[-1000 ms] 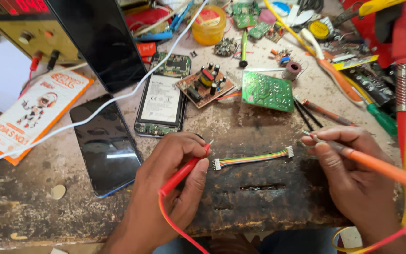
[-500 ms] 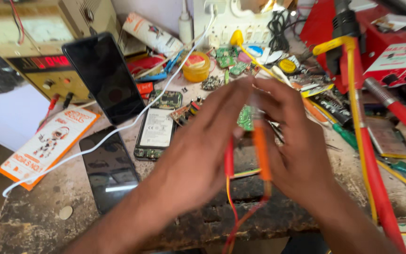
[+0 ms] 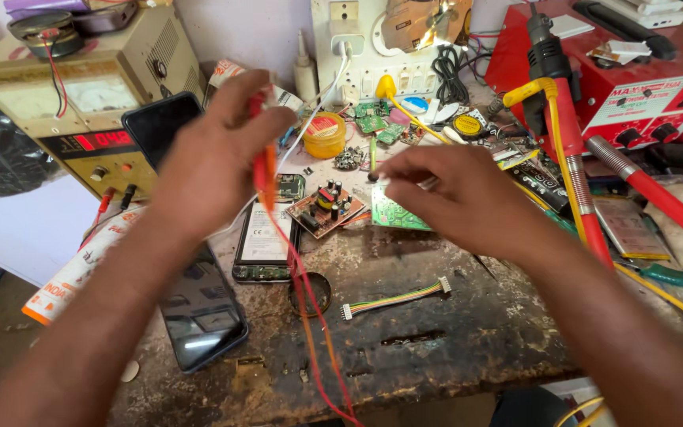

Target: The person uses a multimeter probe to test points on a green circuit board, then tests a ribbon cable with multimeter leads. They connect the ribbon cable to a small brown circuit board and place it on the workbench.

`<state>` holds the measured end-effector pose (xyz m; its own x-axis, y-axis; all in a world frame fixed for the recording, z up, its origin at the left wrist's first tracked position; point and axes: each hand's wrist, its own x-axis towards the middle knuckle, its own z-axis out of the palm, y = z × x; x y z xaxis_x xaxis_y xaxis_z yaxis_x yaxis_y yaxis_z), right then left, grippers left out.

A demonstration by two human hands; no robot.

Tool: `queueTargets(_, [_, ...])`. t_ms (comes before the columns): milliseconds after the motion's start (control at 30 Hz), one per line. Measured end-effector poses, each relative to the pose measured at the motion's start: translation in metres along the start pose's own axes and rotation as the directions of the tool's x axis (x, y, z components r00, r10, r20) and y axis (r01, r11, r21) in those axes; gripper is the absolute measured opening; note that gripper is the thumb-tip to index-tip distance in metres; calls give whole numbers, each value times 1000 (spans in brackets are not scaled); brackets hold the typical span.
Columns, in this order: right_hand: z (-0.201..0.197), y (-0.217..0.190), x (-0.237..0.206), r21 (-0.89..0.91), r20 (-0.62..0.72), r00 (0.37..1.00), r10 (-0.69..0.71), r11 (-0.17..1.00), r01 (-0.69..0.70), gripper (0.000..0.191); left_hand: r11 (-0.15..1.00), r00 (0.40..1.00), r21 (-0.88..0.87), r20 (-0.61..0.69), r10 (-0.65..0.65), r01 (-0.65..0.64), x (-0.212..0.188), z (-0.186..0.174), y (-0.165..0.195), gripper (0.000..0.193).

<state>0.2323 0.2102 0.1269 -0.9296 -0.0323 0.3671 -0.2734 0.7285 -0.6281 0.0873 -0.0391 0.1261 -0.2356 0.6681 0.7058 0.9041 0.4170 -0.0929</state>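
Two test probes, one red and one orange, are gripped together in the closed left hand, raised above the workbench, with their wires hanging down past an opened phone. The right hand is held loosely curled over a green circuit board, nothing visibly gripped. A ribbon cable is left lying on the bench below.

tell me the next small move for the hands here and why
Probably bring the left hand down and set the red and orange test probes on a bare patch of the workbench. It holds both lifted, their leads trailing down over the opened phone and past the small ribbon cable. The right hand hovers over the green circuit board, apparently holding nothing.
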Motion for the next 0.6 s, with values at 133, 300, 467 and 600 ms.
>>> queueTargets(133, [-4,23,-33,-383,246,898,365,887,-256,34,943,962,250,217,165,-218,-11,-6,-49,43])
queueTargets(300, [16,32,-64,-439,262,959,-108,872,218,37,883,899,307,373,230,-354,-11,33,-70,27])
queueTargets(467, [25,37,-73,-466,325,922,210,884,-37,27,912,835,280,540,107,-299,7,79,-71,23])
queueTargets(600, [15,48,-76,-566,260,928,267,821,-78,28,925,920,255,346,184,-281,1,87,-70,30])
